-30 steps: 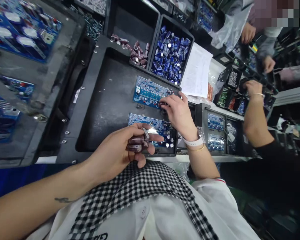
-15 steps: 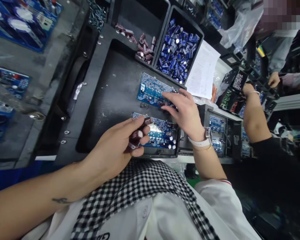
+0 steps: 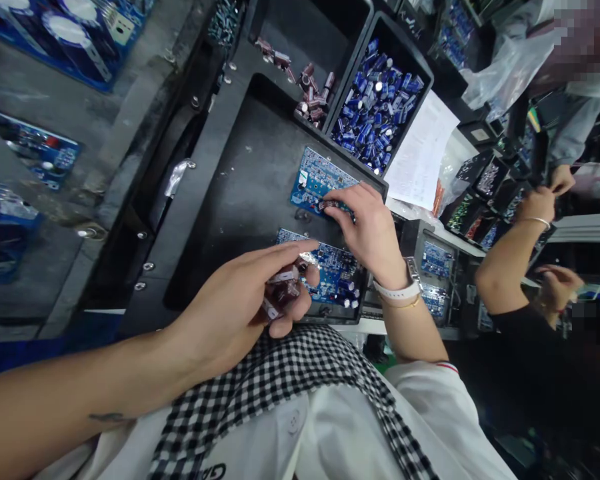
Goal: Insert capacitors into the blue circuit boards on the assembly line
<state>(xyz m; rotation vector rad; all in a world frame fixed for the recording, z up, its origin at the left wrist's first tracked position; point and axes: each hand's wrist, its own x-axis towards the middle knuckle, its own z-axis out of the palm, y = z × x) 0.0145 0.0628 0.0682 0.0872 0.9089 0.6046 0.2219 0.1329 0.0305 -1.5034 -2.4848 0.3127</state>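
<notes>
Several brown cylindrical capacitors [image 3: 281, 293] lie in the curled fingers of my left hand [image 3: 235, 293], its thumb stretched out above them. This hand is just left of the lower blue circuit board [image 3: 325, 267], partly covering it. My right hand [image 3: 370, 230] pinches a small brown capacitor [image 3: 325, 205] between thumb and fingertips, at the lower part of the upper blue circuit board [image 3: 307, 175]. Whether the capacitor's leads are in the board cannot be seen. Blue capacitors [image 3: 349, 293] stand at the right end of the lower board. Both boards sit in a black tray [image 3: 220, 200].
Behind the tray are a bin of brown capacitors [image 3: 315, 93] and a bin of blue capacitors [image 3: 380, 100]. A paper sheet [image 3: 425, 153] lies right of them. At left, a frame [image 3: 130, 133] carries larger boards. Co-workers' hands [image 3: 535, 203] are at the right.
The view has shifted, so the bench appears farther right. My right fingers have closed onto the capacitor at the upper board. My left thumb has lifted and straightened over the capacitors.
</notes>
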